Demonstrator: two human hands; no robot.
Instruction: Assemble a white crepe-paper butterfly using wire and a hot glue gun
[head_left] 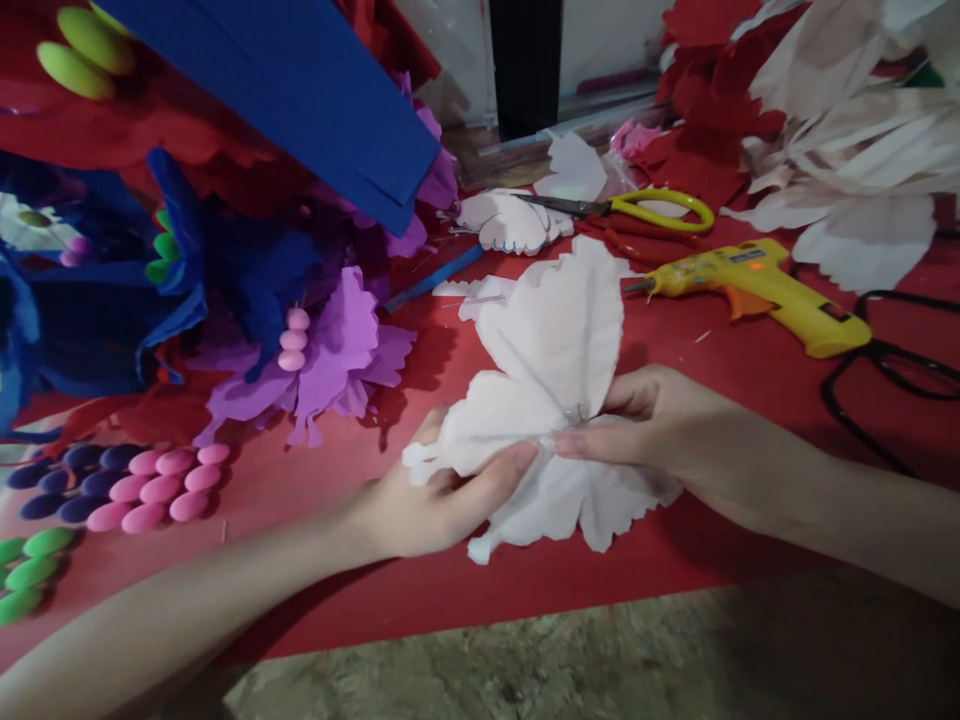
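Observation:
A white butterfly with scalloped wings [555, 330], cut from thin sheet and lined with wire-like ribs, is held over the red table between both my hands. My left hand [442, 490] grips it from the left, thumb on top near the centre and fingers hidden beneath. From the right, my right hand [637, 420] pinches the middle, where the ribs meet, between thumb and fingers. A yellow glue gun [772, 290] lies just beyond my right hand, its small light glowing orange. Scissors with yellow handles [660, 207] rest behind the butterfly.
Purple butterflies [337, 350] and blue ones [97, 290] crowd the left side. Pink oval pieces [161, 488] lie in rows near the left forearm. White cut pieces [847, 170] are heaped at the back right. A black cable [847, 400] curls at the right edge.

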